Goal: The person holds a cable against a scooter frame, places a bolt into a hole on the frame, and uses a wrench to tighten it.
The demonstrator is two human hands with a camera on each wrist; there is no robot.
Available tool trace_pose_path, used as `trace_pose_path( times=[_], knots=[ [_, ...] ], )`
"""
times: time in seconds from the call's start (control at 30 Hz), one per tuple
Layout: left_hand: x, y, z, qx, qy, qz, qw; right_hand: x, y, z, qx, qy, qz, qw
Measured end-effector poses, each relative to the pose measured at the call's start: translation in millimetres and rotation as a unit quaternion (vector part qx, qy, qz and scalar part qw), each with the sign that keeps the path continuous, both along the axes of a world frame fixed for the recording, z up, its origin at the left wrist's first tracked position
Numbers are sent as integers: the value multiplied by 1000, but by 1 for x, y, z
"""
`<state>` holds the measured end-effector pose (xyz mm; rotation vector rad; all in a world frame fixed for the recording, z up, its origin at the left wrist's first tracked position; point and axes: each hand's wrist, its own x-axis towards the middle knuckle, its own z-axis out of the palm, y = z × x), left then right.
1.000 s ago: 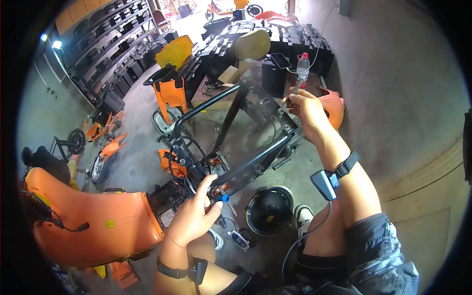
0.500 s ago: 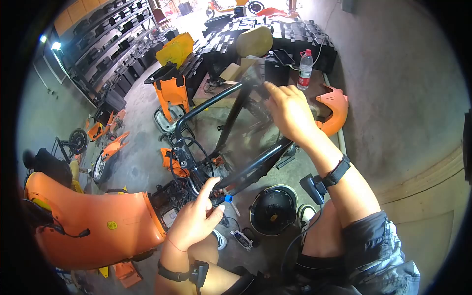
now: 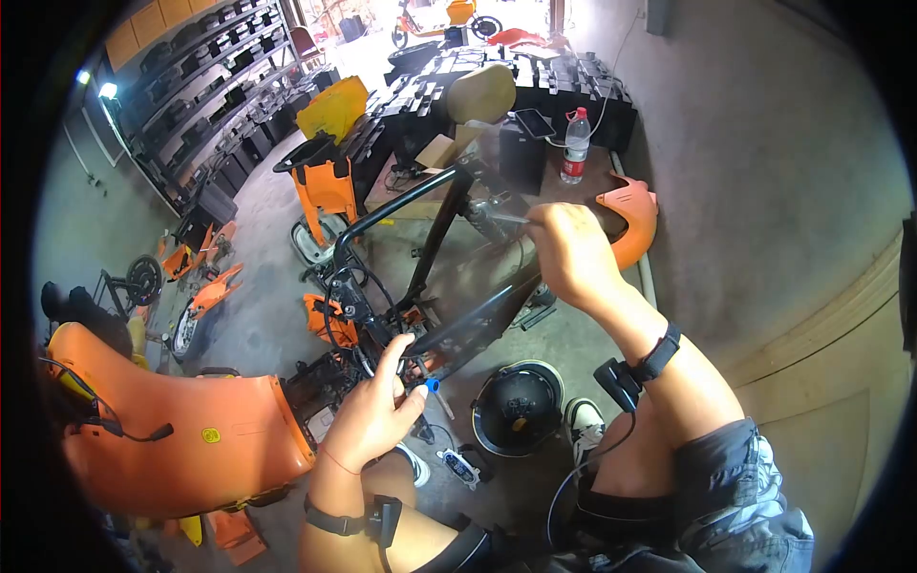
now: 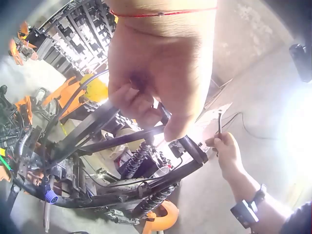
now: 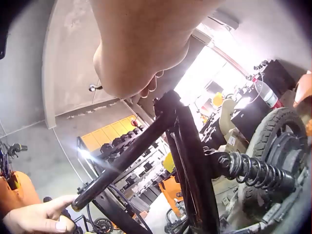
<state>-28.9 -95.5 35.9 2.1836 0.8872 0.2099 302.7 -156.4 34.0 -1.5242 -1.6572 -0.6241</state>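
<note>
My right hand [image 3: 576, 253] grips a thin metal tool [image 3: 511, 218] above the right rear of a black motorbike frame [image 3: 497, 306]. The tool points left, and in the left wrist view its dark shaft [image 4: 220, 122] stands out from the fist. It looks like a wrench; its working end is unclear. My left hand [image 3: 368, 415] hovers near the frame's front, index finger and thumb straight, other fingers loosely curled. Its index finger overlaps the tube in the right wrist view. Beside it shows a blue knob [image 3: 432, 386]. A coil shock absorber [image 5: 258, 170] and rear wheel [image 5: 280, 139] sit under the frame.
An upturned black helmet [image 3: 519, 406] and a small metal-cased part [image 3: 459, 469] lie on the floor. Orange body panels [image 3: 191, 420] stand at left. Behind the frame are a water bottle [image 3: 575, 148], a phone [image 3: 535, 123] and rows of black boxes [image 3: 535, 72].
My right hand has swung left, then come back down near the frame's rear; the tool stood upright before and now points left. My left hand has stayed nearly still.
</note>
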Motion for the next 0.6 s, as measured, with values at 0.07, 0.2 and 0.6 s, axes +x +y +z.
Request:
trace_pose_path(
  times=[0.07, 0.2, 0.6],
  knots=[
    [0, -1, -1, 2, 1, 7, 1000, 8, -9, -4, 18, 161, -6, 987],
    [-2, 2, -14, 2, -16, -1, 1000, 19, -23, 6, -65, 331, -50, 940],
    [0, 1, -15, 10, -16, 1, 1000, 5, 5, 7, -115, 234, -145, 954]
  ],
)
